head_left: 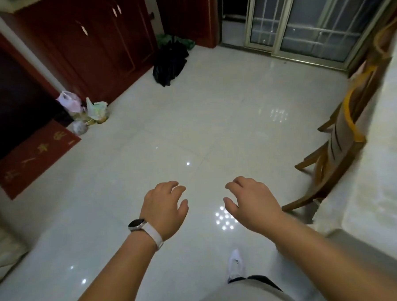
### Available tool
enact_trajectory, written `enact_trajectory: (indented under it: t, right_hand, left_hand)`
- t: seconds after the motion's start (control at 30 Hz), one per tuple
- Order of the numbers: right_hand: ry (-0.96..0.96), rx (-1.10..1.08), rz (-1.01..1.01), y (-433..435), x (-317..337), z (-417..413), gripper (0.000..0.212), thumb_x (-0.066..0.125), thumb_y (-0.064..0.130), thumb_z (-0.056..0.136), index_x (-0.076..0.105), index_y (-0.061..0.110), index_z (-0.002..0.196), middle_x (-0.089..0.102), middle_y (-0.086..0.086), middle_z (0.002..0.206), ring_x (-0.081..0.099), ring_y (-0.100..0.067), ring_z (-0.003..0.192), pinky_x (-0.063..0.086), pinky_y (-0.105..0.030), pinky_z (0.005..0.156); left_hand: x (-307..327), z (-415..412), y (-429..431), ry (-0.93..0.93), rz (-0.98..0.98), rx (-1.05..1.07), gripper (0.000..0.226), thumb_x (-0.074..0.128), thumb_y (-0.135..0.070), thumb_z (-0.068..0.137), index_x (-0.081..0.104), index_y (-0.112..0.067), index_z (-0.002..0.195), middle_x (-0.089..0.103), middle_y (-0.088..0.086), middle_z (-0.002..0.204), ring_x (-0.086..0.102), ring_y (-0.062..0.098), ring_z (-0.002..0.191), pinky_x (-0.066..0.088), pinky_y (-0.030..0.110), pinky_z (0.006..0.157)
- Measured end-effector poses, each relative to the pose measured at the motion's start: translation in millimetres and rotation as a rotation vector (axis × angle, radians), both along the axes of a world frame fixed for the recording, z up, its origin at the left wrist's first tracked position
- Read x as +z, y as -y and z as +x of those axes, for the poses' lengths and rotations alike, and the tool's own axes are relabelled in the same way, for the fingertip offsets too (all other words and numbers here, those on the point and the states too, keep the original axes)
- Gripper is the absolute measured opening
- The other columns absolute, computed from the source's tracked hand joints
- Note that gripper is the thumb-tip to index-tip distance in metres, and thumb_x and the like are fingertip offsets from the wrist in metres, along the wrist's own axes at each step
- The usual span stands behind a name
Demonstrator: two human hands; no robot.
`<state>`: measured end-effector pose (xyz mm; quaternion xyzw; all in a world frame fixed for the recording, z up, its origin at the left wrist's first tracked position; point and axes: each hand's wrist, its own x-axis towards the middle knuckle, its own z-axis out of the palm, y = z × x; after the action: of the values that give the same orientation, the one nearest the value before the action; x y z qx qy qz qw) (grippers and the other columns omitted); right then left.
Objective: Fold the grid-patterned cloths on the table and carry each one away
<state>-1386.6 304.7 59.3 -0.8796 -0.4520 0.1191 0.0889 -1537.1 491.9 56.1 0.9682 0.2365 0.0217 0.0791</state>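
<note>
My left hand (165,209), with a watch on a white strap at the wrist, hovers palm down over the white tiled floor, fingers spread and holding nothing. My right hand (250,200) hangs beside it, also palm down with fingers apart and nothing in it. No grid-patterned cloth is in sight. The table (377,164), covered with a pale patterned cloth, runs along the right edge, to the right of my right arm.
Wooden chairs (335,147) stand tucked against the table. A black bag (168,62) lies by the red cabinets (91,52) at the back. Plastic bags (85,110) and a red doormat (32,156) sit at left. Glass sliding doors (301,23) are at the back right. My white shoe (235,263) is below.
</note>
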Motion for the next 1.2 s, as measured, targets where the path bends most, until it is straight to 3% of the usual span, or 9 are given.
enact_trajectory:
  t: [0.6, 0.93, 1.2]
  right_hand:
    - [-0.006, -0.238, -0.057, -65, 8, 194, 0.042, 0.040, 0.044, 0.096, 0.056, 0.024, 0.129, 0.056, 0.003, 0.126, 0.053, -0.020, 0.113, 0.041, -0.035, 0.096]
    - [0.028, -0.419, -0.084, -170, 15, 304, 0.040, 0.042, 0.044, 0.095, 0.059, 0.023, 0.124, 0.057, 0.002, 0.124, 0.053, -0.021, 0.113, 0.040, -0.033, 0.095]
    - [0.055, -0.540, -0.071, -217, 27, 365, 0.042, 0.043, 0.044, 0.094, 0.058, 0.022, 0.127, 0.057, 0.001, 0.124, 0.053, -0.022, 0.111, 0.041, -0.035, 0.094]
  left_hand:
    - [-6, 236, -92, 0.067, -0.036, -0.197, 0.033, 0.069, -0.029, 0.079, 0.069, -0.019, 0.110, 0.066, 0.003, 0.115, 0.061, 0.025, 0.107, 0.049, 0.041, 0.087]
    - [-17, 389, -210, 0.100, -0.099, -0.357, 0.036, 0.055, -0.035, 0.078, 0.069, -0.019, 0.107, 0.067, 0.004, 0.112, 0.062, 0.027, 0.105, 0.049, 0.042, 0.085]
    - [-8, 485, -254, 0.085, -0.107, -0.514, 0.042, 0.050, -0.039, 0.082, 0.065, -0.021, 0.117, 0.062, 0.002, 0.122, 0.056, 0.025, 0.116, 0.042, 0.041, 0.094]
